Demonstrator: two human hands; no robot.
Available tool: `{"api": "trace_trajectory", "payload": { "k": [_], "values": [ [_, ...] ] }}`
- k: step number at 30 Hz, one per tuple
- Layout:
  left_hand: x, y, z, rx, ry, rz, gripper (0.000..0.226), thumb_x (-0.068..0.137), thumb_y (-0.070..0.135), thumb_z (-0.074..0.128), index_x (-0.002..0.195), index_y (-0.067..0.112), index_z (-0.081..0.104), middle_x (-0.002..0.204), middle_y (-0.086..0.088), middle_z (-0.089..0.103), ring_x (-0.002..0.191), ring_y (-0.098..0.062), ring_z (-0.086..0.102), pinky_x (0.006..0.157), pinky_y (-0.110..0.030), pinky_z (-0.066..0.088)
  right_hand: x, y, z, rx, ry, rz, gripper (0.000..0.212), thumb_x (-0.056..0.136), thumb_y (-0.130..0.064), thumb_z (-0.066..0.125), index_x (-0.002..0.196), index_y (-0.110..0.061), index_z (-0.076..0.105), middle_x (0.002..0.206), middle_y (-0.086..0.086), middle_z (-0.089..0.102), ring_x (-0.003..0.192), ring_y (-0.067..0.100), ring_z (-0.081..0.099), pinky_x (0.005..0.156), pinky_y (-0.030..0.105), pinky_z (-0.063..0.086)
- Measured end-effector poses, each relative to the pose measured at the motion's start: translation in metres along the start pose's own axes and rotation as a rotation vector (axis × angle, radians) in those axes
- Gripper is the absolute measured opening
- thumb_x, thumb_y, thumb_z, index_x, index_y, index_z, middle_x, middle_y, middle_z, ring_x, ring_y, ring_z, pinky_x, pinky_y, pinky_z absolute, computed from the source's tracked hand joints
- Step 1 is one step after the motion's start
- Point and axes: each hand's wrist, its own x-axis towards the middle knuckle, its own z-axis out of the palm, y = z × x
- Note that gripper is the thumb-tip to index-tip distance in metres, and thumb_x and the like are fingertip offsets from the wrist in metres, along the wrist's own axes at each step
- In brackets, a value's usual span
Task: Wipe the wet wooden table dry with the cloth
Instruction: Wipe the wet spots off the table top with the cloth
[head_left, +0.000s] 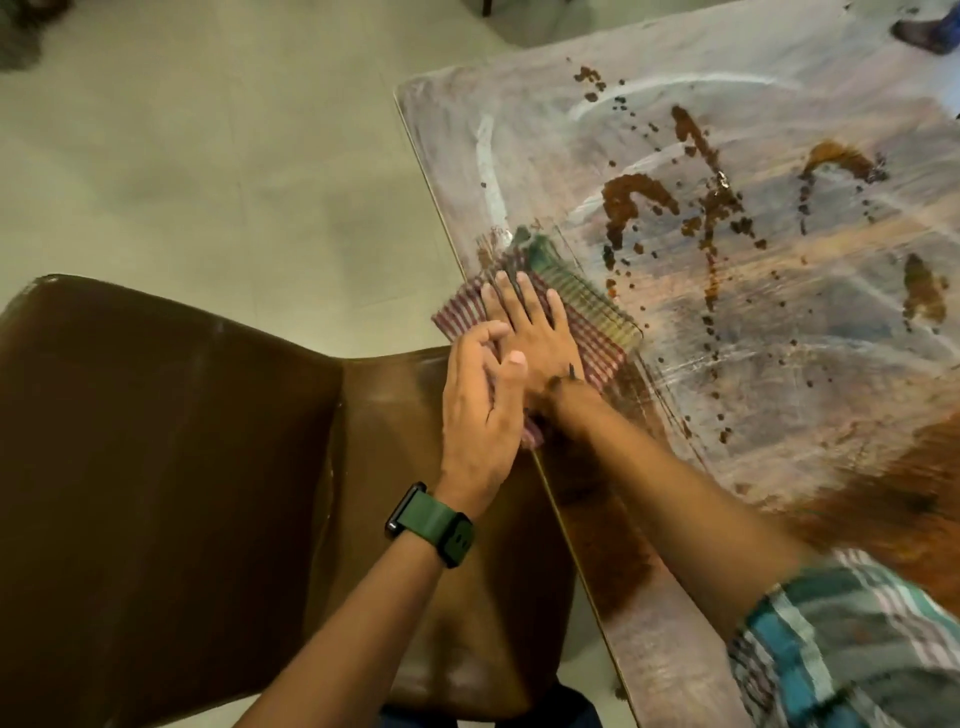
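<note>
A striped red, white and green cloth (597, 317) lies flat at the wooden table's (649, 156) left edge. My right hand (535, 332) presses flat on the cloth with straight, spread fingers. My left hand (480, 410), with a green watch strap on its wrist, lies beside it at the table edge, its fingers straight and overlapping the back of my right hand. Brown wet patches and droplets (639, 200) are scattered over the tabletop to the right of the cloth. Pale smeared streaks cross the surface.
A brown chair (182, 441) stands against the table's left edge, below my arms. Pale tiled floor (234, 156) lies beyond it. A dark blue object (930, 31) sits at the table's far right corner. A larger brown wet area (893, 493) spreads near my right sleeve.
</note>
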Motion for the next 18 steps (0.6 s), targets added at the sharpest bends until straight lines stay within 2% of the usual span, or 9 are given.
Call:
{"api": "trace_trajectory", "payload": {
  "k": [2, 4, 6, 8, 11, 13, 15, 16, 18],
  "values": [
    [-0.002, 0.000, -0.004, 0.029, -0.001, -0.010, 0.040, 0.086, 0.048, 0.035, 0.115, 0.024, 0.046, 0.116, 0.002, 0.054, 0.103, -0.003, 0.051, 0.087, -0.018, 0.043, -0.047, 0.006, 0.021, -0.103, 0.118, -0.122, 0.064, 0.095, -0.046, 0.011, 0.150, -0.015, -0.003, 0.158, 0.007, -0.005, 0.145, 0.025, -0.006, 0.118, 0.043, 0.000],
    [-0.003, -0.003, -0.006, 0.047, 0.014, -0.025, 0.038, 0.086, 0.049, 0.036, 0.114, 0.026, 0.045, 0.117, 0.004, 0.053, 0.109, -0.005, 0.050, 0.091, -0.016, 0.040, -0.089, 0.013, 0.034, -0.192, 0.174, -0.184, 0.066, 0.094, -0.050, 0.011, 0.150, -0.017, 0.003, 0.158, 0.006, 0.002, 0.145, 0.027, -0.002, 0.117, 0.047, 0.001],
    [-0.005, -0.009, -0.006, 0.058, 0.020, -0.048, 0.033, 0.088, 0.045, 0.037, 0.115, 0.026, 0.045, 0.117, 0.006, 0.052, 0.110, -0.002, 0.048, 0.094, -0.019, 0.039, -0.109, 0.021, 0.041, -0.206, 0.189, -0.207, 0.065, 0.094, -0.051, 0.018, 0.149, -0.016, 0.013, 0.156, 0.006, 0.011, 0.144, 0.029, 0.008, 0.115, 0.047, 0.005],
    [-0.007, -0.014, -0.003, 0.060, 0.012, -0.070, 0.030, 0.089, 0.042, 0.038, 0.115, 0.027, 0.044, 0.116, 0.010, 0.050, 0.108, 0.007, 0.045, 0.093, -0.016, 0.037, -0.108, 0.025, 0.042, -0.225, 0.165, -0.218, 0.066, 0.094, -0.052, 0.018, 0.149, -0.017, 0.011, 0.157, 0.005, 0.009, 0.145, 0.028, 0.005, 0.115, 0.047, 0.003],
    [-0.009, -0.021, 0.002, 0.041, 0.024, -0.051, 0.036, 0.087, 0.045, 0.036, 0.114, 0.024, 0.046, 0.113, 0.010, 0.051, 0.106, 0.007, 0.046, 0.088, -0.007, 0.036, -0.076, 0.023, 0.034, -0.233, 0.162, -0.266, 0.066, 0.092, -0.052, 0.011, 0.149, -0.020, 0.001, 0.158, 0.002, -0.001, 0.145, 0.023, -0.006, 0.117, 0.048, 0.001],
    [-0.008, -0.022, 0.009, 0.002, 0.037, -0.050, 0.037, 0.085, 0.043, 0.035, 0.112, 0.020, 0.048, 0.113, 0.001, 0.053, 0.105, -0.007, 0.050, 0.088, -0.016, 0.041, -0.040, 0.020, 0.024, -0.263, 0.159, -0.297, 0.067, 0.090, -0.052, 0.006, 0.148, -0.022, -0.005, 0.158, 0.000, -0.006, 0.145, 0.021, -0.010, 0.117, 0.047, -0.003],
    [-0.007, -0.019, 0.015, -0.018, 0.062, -0.056, 0.032, 0.087, 0.039, 0.037, 0.110, 0.019, 0.048, 0.111, -0.004, 0.053, 0.102, -0.012, 0.051, 0.087, -0.022, 0.044, 0.003, 0.017, 0.010, -0.312, 0.157, -0.306, 0.068, 0.088, -0.052, 0.000, 0.148, -0.023, -0.009, 0.158, -0.001, -0.010, 0.145, 0.020, -0.012, 0.116, 0.046, -0.007],
    [-0.007, -0.017, 0.018, -0.027, 0.072, -0.057, 0.030, 0.089, 0.035, 0.039, 0.111, 0.017, 0.049, 0.111, -0.004, 0.052, 0.101, -0.009, 0.050, 0.087, -0.022, 0.045, 0.024, 0.015, 0.003, -0.321, 0.156, -0.300, 0.067, 0.089, -0.052, 0.003, 0.149, -0.023, -0.009, 0.158, -0.001, -0.010, 0.145, 0.019, -0.012, 0.115, 0.046, -0.009],
    [-0.008, -0.014, 0.023, -0.044, 0.078, -0.053, 0.027, 0.090, 0.027, 0.041, 0.112, 0.015, 0.049, 0.111, 0.000, 0.051, 0.099, 0.005, 0.048, 0.085, -0.012, 0.042, 0.057, 0.008, -0.012, -0.295, 0.148, -0.281, 0.064, 0.095, -0.049, 0.014, 0.150, -0.023, -0.005, 0.159, -0.001, -0.009, 0.145, 0.018, -0.011, 0.114, 0.045, -0.009]
  ]
}}
